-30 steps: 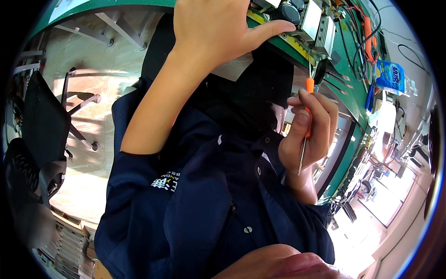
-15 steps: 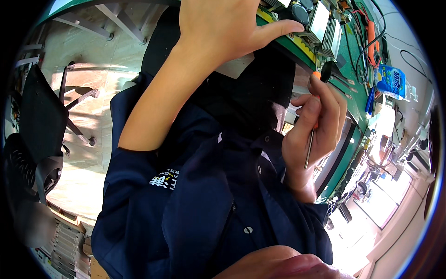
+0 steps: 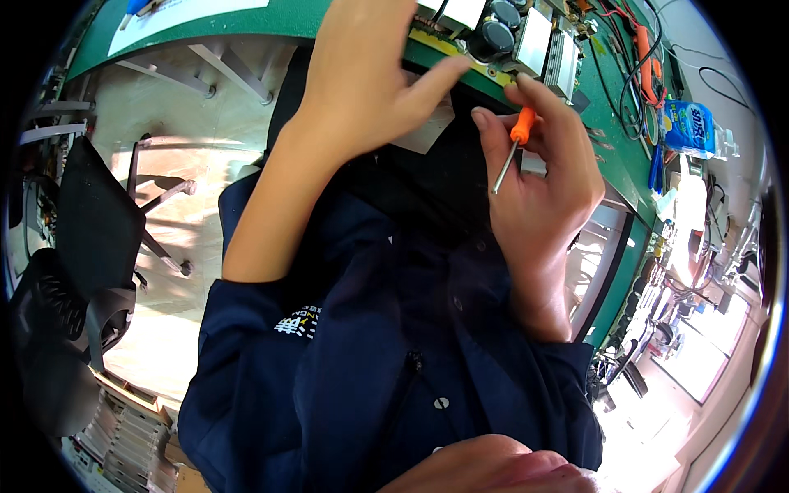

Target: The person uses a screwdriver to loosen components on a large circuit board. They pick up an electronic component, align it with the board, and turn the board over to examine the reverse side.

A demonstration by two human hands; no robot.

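Note:
An orange-handled screwdriver is held in my right hand, its metal shaft pointing back toward my body. That hand's fingers reach the near edge of a circuit board on the green bench. The board carries black round capacitors and silver heat sinks. My left hand is at the board's near edge, left of my right hand. Its thumb stretches out toward the board, with nothing seen held; the other fingers are largely cut off by the top of the picture.
On the green bench, red and black cables lie right of the board, near a blue-labelled bottle. A white sheet lies at the far left. Below stand a black office chair and a pale scrap on my lap.
My right hand has moved up and left to the board's edge, turning the screwdriver so its orange handle shows. The left thumb has drawn back from the capacitors. The whole view has shifted slightly.

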